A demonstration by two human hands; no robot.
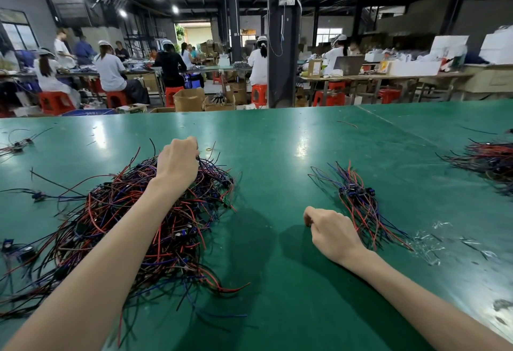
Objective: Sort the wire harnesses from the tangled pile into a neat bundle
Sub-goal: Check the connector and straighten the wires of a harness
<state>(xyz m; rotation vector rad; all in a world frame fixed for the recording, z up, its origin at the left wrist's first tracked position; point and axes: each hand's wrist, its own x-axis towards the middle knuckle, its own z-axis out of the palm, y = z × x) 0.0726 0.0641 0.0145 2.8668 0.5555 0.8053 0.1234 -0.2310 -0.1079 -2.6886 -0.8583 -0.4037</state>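
Harness pile (105,211), nine o'clock — left hand (177,161) pinches into it, probably teasing one free next; right hand (330,232) curled — grip unreadable.

A factory assembly hall: capped workers (110,68) on red stools (55,102) at long benches, cardboard boxes (189,99), green worktable (277,139).
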